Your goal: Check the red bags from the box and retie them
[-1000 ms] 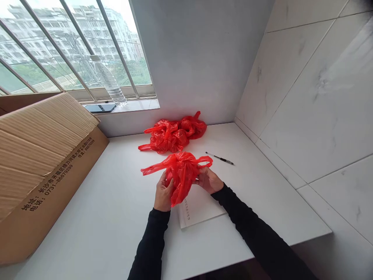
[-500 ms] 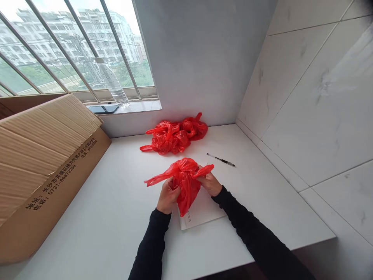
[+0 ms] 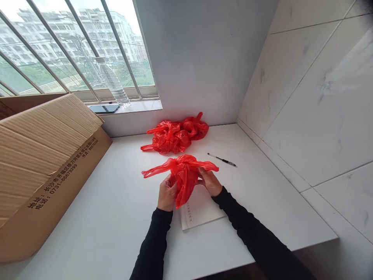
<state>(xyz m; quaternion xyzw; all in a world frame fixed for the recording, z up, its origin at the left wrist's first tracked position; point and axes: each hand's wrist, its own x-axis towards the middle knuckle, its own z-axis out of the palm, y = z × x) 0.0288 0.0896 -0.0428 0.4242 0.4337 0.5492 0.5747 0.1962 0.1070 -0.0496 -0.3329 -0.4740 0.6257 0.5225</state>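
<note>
A knotted red plastic bag [image 3: 186, 177] is held up between my two hands, its tied ends sticking out to the left and right. My left hand [image 3: 167, 194] is closed on the bag's left side. On the right side, my right hand [image 3: 209, 181] grips the bag with the thumb in front and fingers partly hidden behind it. Beneath the bag lies a white notebook or booklet [image 3: 204, 210] with a column of small printed marks near its left edge. What the bag contains, if anything, is hidden.
More crumpled red plastic bags [image 3: 175, 136] lie against the back wall. A black-and-clear pen [image 3: 222, 159] rests right of my hands. At the left stands an open cardboard box [image 3: 67, 171]. A water bottle [image 3: 112, 81] and a phone [image 3: 103, 109] are on the windowsill.
The held bag has risen slightly and tilted, its lower tip moving up and left. Its tied ends now stretch wider, and more of the white booklet shows.
</note>
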